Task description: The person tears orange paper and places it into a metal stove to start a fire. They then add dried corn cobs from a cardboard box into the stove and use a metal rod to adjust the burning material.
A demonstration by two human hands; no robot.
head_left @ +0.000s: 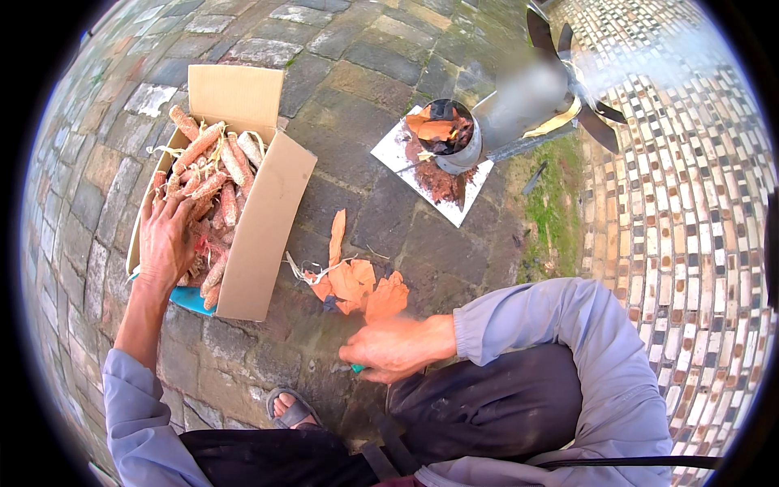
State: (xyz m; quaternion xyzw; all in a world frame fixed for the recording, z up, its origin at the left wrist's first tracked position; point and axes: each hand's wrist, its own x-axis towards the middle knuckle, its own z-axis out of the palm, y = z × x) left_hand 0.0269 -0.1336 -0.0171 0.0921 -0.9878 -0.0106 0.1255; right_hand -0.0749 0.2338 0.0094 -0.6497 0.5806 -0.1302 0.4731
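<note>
A cardboard box [272,235] full of dry, stripped corncobs [230,203] stands on the left with its flaps up. My left hand [166,243] reaches in over its near left side, fingers spread and touching the cobs; their tips are partly hidden. Closed and slightly blurred, my right hand [398,347] is low in front of my knee. A bit of a small green thing [357,368] shows under its fingers; its kind is hidden. Just beyond that hand, crumpled orange paper pieces [353,280] lie on the ground beside pale dry husk strips [302,268].
At the far right a metal stove [519,101] gives off smoke near dark fan-like blades [600,134]. Its round mouth [457,158] holds orange paper and dark bits, above a white board [458,213] strewn with reddish-brown crumbs. Stone paving [381,195] meets a pebble-patterned surface [673,268] along a mossy strip [556,203].
</note>
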